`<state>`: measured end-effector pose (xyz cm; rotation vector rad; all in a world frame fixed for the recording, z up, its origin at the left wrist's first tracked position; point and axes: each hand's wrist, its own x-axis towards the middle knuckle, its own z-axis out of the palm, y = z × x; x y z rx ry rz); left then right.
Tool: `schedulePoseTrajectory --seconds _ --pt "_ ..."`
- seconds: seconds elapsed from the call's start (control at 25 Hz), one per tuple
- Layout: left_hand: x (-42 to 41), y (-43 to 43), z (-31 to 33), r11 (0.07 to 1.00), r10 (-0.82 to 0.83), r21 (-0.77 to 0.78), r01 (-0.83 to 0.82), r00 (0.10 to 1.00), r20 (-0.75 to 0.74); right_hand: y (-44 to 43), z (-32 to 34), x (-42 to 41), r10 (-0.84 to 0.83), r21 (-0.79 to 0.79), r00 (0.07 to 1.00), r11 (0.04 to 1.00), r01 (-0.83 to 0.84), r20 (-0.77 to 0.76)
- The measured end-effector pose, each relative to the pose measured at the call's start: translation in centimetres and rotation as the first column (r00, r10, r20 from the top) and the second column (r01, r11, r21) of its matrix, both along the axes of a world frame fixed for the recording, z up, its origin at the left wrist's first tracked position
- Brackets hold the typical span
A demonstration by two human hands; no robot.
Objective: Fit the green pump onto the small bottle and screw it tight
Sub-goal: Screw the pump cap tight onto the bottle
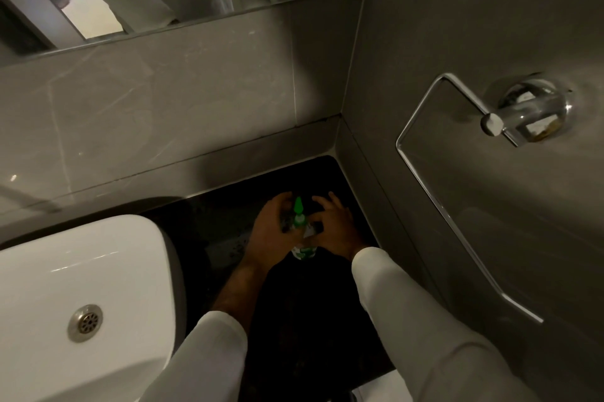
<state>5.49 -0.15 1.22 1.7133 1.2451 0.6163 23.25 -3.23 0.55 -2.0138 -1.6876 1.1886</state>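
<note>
Green plastic stands out against the dark counter point(313, 310): the green pump point(298, 212) sits on top of the small bottle point(304, 249), its tapered nozzle pointing away from the person toward the back wall. The bottle stands roughly upright on the black countertop in the corner, so its long axis runs up toward the camera, with the pump at the upper end and the white, green-patterned body below. Both hands are on it. The left hand point(269, 231) curls around the left side of the bottle's upper part, fingers bent and closed against it just beside the pump collar. The right hand point(331, 225) meets it from the right, thumb and forefinger pinched in near the neck while the other fingers are spread and lifted (whether the pinch is on the collar or on the bottle shoulder is too dim to tell). Both forearms wear white sleeves point(405, 313), the left one pushed back from the wrist. A white basin point(81, 277) with a metal drain point(85, 323) lies to the left, well apart from the bottle, and a chrome towel ring point(457, 172) hangs on the grey tiled right wall.
</note>
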Motion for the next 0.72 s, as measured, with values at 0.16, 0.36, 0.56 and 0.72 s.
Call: schedulePoseTrajectory --seconds 0.16,0.36,0.56,0.72 --pt "0.1 0.6 0.7 0.999 -0.034 -0.002 0.034 0.996 -0.077 -0.2 -0.2 -0.2 -0.081 -0.034 0.996 0.996 0.080 -0.030" --pt "0.5 0.8 1.3 0.999 -0.031 0.009 0.032 0.994 -0.105 0.0 -0.2 0.0 -0.063 -0.047 0.998 0.997 0.063 -0.009" --pt "0.2 1.4 0.6 0.987 -0.156 0.010 0.160 0.973 -0.168 0.0 -0.3 0.2 -0.007 0.001 1.000 1.000 0.007 -0.001" --pt "0.3 1.0 0.4 1.000 -0.013 -0.005 0.013 0.986 -0.168 0.1 -0.5 -0.1 -0.005 0.004 1.000 1.000 0.004 0.014"
